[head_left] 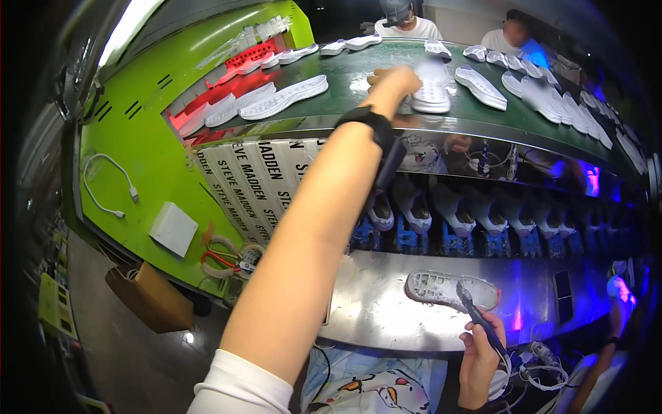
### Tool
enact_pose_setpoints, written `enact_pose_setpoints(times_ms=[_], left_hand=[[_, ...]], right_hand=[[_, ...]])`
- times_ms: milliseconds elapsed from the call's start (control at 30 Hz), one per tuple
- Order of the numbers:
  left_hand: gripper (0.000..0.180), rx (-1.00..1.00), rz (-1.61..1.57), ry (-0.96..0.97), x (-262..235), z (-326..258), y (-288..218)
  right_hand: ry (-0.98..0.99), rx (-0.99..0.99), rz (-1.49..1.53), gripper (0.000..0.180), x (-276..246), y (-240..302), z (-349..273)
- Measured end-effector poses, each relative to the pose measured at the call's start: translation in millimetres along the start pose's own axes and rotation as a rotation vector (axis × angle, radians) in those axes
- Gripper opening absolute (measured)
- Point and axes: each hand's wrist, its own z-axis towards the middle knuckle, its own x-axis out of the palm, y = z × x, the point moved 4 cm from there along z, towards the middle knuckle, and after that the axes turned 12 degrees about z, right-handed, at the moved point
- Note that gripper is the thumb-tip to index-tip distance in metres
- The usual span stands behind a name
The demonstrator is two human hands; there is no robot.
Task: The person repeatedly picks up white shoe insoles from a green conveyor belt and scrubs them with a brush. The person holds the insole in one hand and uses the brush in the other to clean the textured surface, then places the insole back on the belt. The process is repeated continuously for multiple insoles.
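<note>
My left hand (396,81) reaches over the green conveyor belt (372,62), beside an upright-lying white shoe sole (432,93). Its fingers are partly hidden and smeared, so I cannot tell whether it touches the sole. A black strap (369,123) circles that wrist. Low on the right, my right hand (481,355) is closed round a black pen-shaped tool (484,323). The tool's dark tip lies over the right half of a grey-white shoe sole (434,286), whose recessed side faces up on the steel ledge (386,303).
More white soles (283,98) line the belt. Below it, a shelf holds several shoes (455,214) on blue supports. Red-handled cutters (224,262) and a white box (174,229) rest on the green surface at left. White cables (545,372) tangle at lower right. Two people sit across the belt.
</note>
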Motion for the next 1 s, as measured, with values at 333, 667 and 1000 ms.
enact_pose_setpoints(times_ms=[333,667,1000], left_hand=[[0.043,-0.093,-1.649,0.374,-53.1,-225.2,117.1],[0.053,-0.856,-2.598,1.153,173.8,-485.4,100.2],[0.057,-0.599,-2.74,0.996,173.3,-473.5,116.2]], right_hand=[[0.159,-0.004,-0.03,0.027,26.6,-30.8,3.3],[0.731,-0.405,-0.811,0.02,88.5,-101.3,5.7],[1.039,-0.122,-0.75,0.025,99.6,-137.0,-38.0]])
